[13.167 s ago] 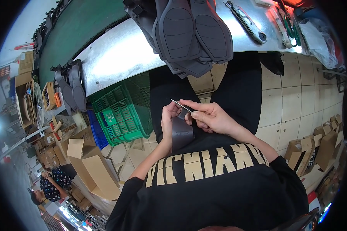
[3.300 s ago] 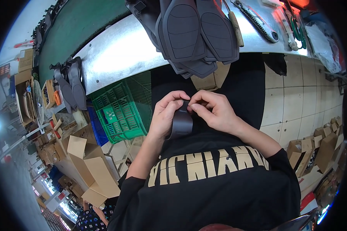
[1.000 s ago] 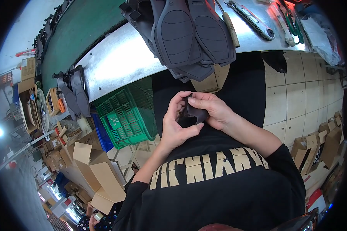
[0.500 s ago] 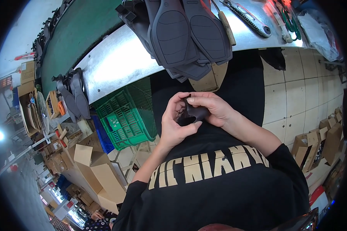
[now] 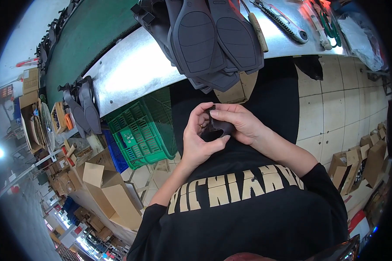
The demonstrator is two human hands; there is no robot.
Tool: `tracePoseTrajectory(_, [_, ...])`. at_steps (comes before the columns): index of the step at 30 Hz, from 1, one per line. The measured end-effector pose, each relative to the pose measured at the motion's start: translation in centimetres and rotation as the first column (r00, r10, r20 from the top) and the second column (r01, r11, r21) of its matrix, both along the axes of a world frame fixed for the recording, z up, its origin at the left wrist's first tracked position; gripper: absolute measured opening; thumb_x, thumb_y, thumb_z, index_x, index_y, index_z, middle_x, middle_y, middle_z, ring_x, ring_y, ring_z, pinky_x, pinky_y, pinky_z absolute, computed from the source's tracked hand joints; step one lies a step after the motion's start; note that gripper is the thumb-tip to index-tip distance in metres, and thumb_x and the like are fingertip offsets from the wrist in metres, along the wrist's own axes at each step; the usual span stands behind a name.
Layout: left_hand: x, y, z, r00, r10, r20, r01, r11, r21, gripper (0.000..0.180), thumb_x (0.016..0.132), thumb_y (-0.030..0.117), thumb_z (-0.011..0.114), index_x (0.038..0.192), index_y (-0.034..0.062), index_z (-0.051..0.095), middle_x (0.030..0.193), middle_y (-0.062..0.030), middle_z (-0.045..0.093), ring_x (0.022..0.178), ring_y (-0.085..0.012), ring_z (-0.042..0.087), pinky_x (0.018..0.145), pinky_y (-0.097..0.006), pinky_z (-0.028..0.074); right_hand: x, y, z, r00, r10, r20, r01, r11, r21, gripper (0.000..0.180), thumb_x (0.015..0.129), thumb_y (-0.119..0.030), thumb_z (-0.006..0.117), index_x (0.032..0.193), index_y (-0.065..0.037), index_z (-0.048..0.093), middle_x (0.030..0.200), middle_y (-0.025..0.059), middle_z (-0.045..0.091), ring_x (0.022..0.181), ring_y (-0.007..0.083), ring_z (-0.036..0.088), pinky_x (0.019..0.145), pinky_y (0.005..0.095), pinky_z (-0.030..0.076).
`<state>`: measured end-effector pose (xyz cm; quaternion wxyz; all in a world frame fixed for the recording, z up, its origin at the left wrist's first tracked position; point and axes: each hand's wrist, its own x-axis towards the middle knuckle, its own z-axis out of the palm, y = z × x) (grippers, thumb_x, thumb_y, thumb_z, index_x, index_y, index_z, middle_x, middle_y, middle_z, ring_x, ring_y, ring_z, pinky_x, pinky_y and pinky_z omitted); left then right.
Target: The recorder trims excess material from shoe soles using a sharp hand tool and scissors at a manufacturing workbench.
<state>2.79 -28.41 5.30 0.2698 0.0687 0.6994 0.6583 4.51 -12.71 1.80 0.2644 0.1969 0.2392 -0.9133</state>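
Two hands, left (image 5: 199, 141) and right (image 5: 239, 123), close together on one dark piece (image 5: 217, 127) below the steel table (image 5: 130, 69), where two grey soles (image 5: 215, 37) overhang; one green crate (image 5: 137, 135) stands underneath.

Single head-worn fisheye view, straight down, close over hands and bench (image 5: 130, 74).

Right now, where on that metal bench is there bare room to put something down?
The metal bench is bare left of the stacked grey soles. Right of them it is crowded with a knife and hand tools. Both hands hold a dark piece.
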Motion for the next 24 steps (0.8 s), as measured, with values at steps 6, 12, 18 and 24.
tracePoseTrajectory(6, [0.13,0.01,-0.18,1.0,0.011,-0.027,-0.011,1.0,0.006,0.078,0.066,0.003,0.077,0.135,0.0026,0.041,0.106,-0.0082,0.061,0.099,-0.0144,0.061,0.091,-0.028,0.046,0.02,-0.08,-0.02,0.999,-0.015,0.029,0.015,1.0,-0.003,0.023,0.095,-0.015,0.062,0.113,-0.002,0.066,0.102,0.0056,0.069,0.093,0.0132,0.065,0.085,0.0276,0.052])
tracePoseTrajectory(12, [0.14,0.18,-0.01,0.999,0.005,-0.052,-0.007,1.0,-0.024,0.078,0.066,0.003,0.077,0.136,0.0026,0.042,0.104,-0.0083,0.062,0.097,-0.0144,0.062,0.09,-0.028,0.047,-0.06,0.1,0.03,0.999,0.004,0.032,-0.004,1.0,0.006,0.022,0.095,-0.016,0.062,0.112,-0.002,0.067,0.102,0.0059,0.069,0.093,0.0132,0.065,0.085,0.0279,0.052])
tracePoseTrajectory(18, [0.23,0.62,-0.35,0.986,0.004,-0.165,-0.015,0.998,-0.065,0.074,0.067,0.004,0.077,0.133,0.0019,0.045,0.098,-0.0093,0.066,0.091,-0.0142,0.065,0.085,-0.027,0.05,0.25,-0.17,-0.11,1.0,-0.025,-0.015,0.025,1.0,0.006,0.02,0.097,-0.015,0.058,0.111,-0.003,0.065,0.1,0.0055,0.068,0.092,0.014,0.066,0.085,0.028,0.052])
tracePoseTrajectory(24, [-0.19,0.2,-0.24,0.987,-0.028,-0.161,0.016,0.997,-0.072,0.074,0.066,0.003,0.077,0.133,0.0021,0.045,0.101,-0.0097,0.065,0.093,-0.0147,0.065,0.086,-0.027,0.05,0.19,-0.14,0.01,0.998,-0.035,-0.052,0.036,0.999,0.006,0.024,0.097,-0.015,0.056,0.116,-0.003,0.063,0.103,0.0055,0.067,0.096,0.0135,0.064,0.088,0.0281,0.051])
